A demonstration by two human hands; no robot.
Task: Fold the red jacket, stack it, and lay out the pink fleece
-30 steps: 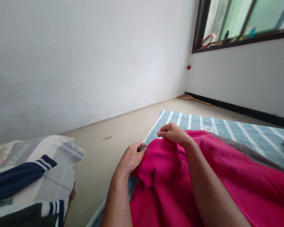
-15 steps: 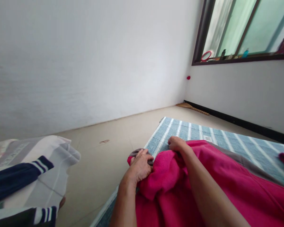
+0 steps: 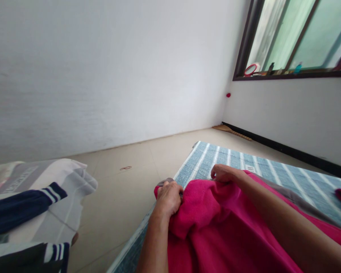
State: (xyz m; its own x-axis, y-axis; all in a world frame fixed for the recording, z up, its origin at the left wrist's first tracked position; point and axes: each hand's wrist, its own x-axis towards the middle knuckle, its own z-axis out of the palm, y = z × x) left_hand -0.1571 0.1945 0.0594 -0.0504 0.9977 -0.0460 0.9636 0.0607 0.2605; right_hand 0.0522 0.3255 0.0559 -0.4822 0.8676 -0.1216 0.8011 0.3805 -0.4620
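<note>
A bright pink fleece garment (image 3: 199, 201) with grey edging lies bunched on a bed covered in blue-and-white striped cloth (image 3: 204, 155). My left hand (image 3: 169, 197) is closed around its bunched left end, near the bed's edge, where a bit of grey trim sticks out beyond the knuckles. At the garment's far edge, my right hand (image 3: 223, 173) has its fingers curled down onto the pink fabric; the fingertips are partly hidden. Its forearm crosses over the spread part of the garment. The garment's exact kind cannot be made out.
On the left, navy striped-cuff sleeves (image 3: 31, 201) lie on a grey-and-white cloth (image 3: 65, 212). A thin reddish loop (image 3: 125, 168) rests on the tiled floor (image 3: 116, 197). A straw broom (image 3: 230, 131) lies by the wall corner; a round mirror (image 3: 250, 69) stands on the windowsill.
My right hand has slid a little to the right along the garment's far edge, and its forearm has swung right. The fingers of my left hand have closed more tightly on the fabric.
</note>
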